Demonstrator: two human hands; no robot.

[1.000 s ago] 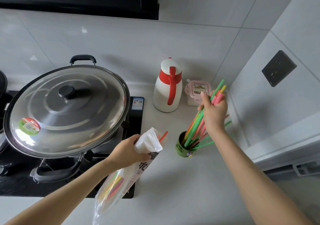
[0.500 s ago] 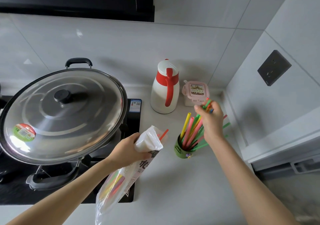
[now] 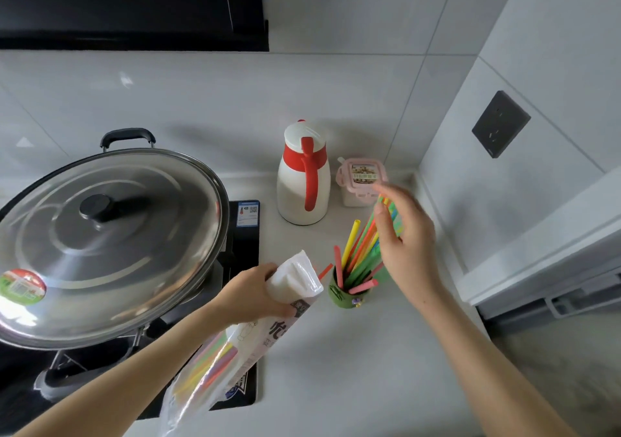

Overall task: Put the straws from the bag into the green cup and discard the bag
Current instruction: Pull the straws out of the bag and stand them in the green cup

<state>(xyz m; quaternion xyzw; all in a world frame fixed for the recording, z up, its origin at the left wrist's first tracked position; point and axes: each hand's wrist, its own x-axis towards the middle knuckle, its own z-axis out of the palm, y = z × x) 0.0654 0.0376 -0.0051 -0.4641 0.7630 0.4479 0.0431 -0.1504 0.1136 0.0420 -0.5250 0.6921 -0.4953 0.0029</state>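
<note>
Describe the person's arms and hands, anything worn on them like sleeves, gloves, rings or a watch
Both arms are bare as far as the picture shows them, forearms entering from the bottom edge with no sleeve in view. The left hand and the right hand wear no gloves. No watch, bracelet or ring shows on either wrist or on the fingers that are visible; the right hand's fingertips are blurred, so small details there cannot be told.
</note>
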